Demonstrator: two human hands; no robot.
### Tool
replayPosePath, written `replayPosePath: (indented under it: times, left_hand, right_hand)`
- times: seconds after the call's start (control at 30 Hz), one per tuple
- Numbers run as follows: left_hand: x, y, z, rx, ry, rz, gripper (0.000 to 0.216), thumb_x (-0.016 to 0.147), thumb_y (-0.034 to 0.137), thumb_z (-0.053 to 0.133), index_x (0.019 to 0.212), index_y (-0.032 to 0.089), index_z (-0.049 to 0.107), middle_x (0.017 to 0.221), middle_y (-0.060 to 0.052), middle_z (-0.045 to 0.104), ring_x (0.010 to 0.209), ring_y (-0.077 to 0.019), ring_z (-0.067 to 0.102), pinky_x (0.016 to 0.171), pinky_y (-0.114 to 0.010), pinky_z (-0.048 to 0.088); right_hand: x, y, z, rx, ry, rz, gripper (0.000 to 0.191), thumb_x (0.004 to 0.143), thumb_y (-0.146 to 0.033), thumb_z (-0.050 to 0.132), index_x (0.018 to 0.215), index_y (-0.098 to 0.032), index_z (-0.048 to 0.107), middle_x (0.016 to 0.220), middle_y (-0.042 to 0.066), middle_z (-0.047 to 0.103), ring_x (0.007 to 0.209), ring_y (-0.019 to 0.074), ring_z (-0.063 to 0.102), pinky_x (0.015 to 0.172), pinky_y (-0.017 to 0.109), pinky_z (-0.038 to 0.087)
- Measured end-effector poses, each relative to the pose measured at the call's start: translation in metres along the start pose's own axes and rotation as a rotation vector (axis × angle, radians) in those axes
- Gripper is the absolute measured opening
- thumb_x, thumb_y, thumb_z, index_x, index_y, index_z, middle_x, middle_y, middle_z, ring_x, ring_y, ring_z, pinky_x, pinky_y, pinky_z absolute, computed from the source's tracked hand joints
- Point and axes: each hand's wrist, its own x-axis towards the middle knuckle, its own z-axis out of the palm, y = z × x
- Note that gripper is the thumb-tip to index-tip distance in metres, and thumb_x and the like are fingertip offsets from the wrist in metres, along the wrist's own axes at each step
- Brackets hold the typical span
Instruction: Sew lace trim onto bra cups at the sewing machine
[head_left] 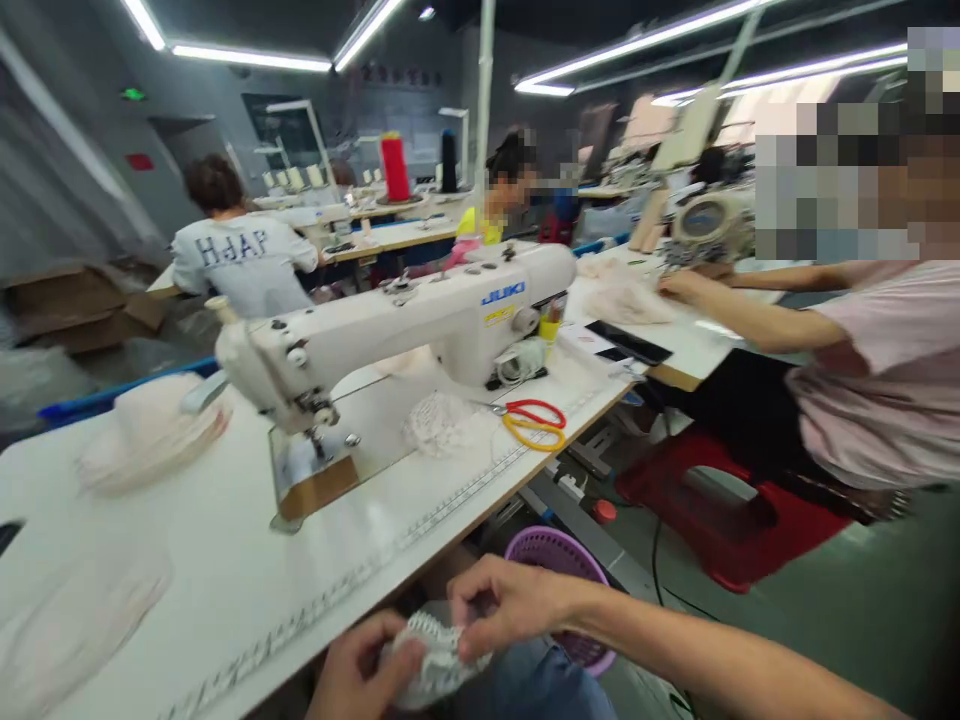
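Both my hands are low in my lap, below the table's front edge, holding a small piece of white lace fabric [435,655]. My left hand [360,670] grips its left side with the fingers curled. My right hand [506,605] pinches its top right edge between thumb and fingers. On the white table [225,560] above stands a white JUKI sewing machine [390,330], with another piece of white lace [435,425] lying beside its needle plate.
Red and yellow scissors [534,423] lie on the table's right end. Pale fabric stacks [146,430] sit at the left. A purple basket [559,560] stands on the floor by my knee. A person in pink [862,370] sits on a red stool [720,510] to the right; others work behind.
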Motion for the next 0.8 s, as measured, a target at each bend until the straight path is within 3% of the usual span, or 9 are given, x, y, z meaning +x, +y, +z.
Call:
replayPosePath:
  times: [0.2, 0.5, 0.67, 0.8]
  left_hand:
    - [0.004, 0.008, 0.003, -0.138, -0.11, -0.049, 0.04, 0.06, 0.047, 0.076, 0.072, 0.01, 0.066, 0.063, -0.001, 0.058, 0.06, -0.0104, 0.047, 0.058, -0.02, 0.037]
    - [-0.006, 0.004, 0.0, -0.156, -0.146, -0.078, 0.036, 0.061, 0.042, 0.076, 0.073, 0.009, 0.066, 0.064, -0.001, 0.058, 0.06, -0.0102, 0.049, 0.059, -0.021, 0.038]
    - [-0.007, 0.012, -0.009, -0.078, -0.348, -0.123, 0.034, 0.06, 0.031, 0.078, 0.085, 0.011, 0.066, 0.07, -0.001, 0.061, 0.064, -0.0098, 0.051, 0.062, -0.02, 0.038]
    - [-0.005, 0.026, -0.013, 0.043, -0.436, -0.1, 0.025, 0.063, 0.028, 0.076, 0.077, 0.01, 0.068, 0.066, 0.0, 0.06, 0.06, -0.0083, 0.048, 0.057, -0.019, 0.036]
  right_hand:
    - [-0.002, 0.006, -0.003, 0.038, -0.054, 0.02, 0.029, 0.075, -0.041, 0.063, 0.071, -0.013, 0.055, 0.064, -0.004, 0.047, 0.06, 0.0085, 0.041, 0.055, 0.021, 0.032]
    - [-0.006, 0.012, 0.002, 0.029, -0.083, 0.031, 0.029, 0.076, -0.042, 0.06, 0.072, -0.014, 0.055, 0.067, -0.002, 0.047, 0.063, 0.0101, 0.042, 0.057, 0.023, 0.032]
    - [0.003, -0.004, 0.005, -0.075, -0.212, 0.031, 0.026, 0.075, -0.039, 0.06, 0.069, -0.014, 0.054, 0.062, -0.004, 0.044, 0.058, 0.0085, 0.038, 0.053, 0.022, 0.029]
    - [0.015, -0.014, 0.008, -0.128, -0.345, -0.004, 0.022, 0.075, -0.035, 0.059, 0.071, -0.013, 0.057, 0.064, -0.004, 0.047, 0.06, 0.0084, 0.042, 0.054, 0.021, 0.031]
